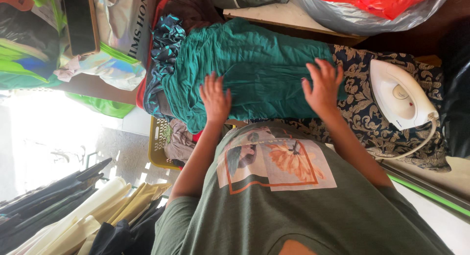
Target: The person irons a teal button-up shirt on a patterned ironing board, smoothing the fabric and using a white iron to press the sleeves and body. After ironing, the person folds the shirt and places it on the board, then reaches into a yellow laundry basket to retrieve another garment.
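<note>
A teal green crinkled garment (pixel 249 64) lies spread over a board covered in dark cloth with a beige floral pattern (pixel 362 64). My left hand (pixel 214 99) rests flat on the garment near its front edge, fingers apart. Flat on the garment's right end, fingers spread, is my right hand (pixel 324 86). Neither hand holds anything. A white clothes iron (pixel 400 96) stands on the patterned cloth to the right of my right hand, its cord curving toward me.
A dark blue patterned cloth (pixel 164 44) lies under the garment's left end. A yellow basket (pixel 159 145) with clothes sits below the board. A phone (pixel 81 21), bags and a red plastic bag (pixel 382 1) lie behind. Hanging clothes (pixel 88 211) are at lower left.
</note>
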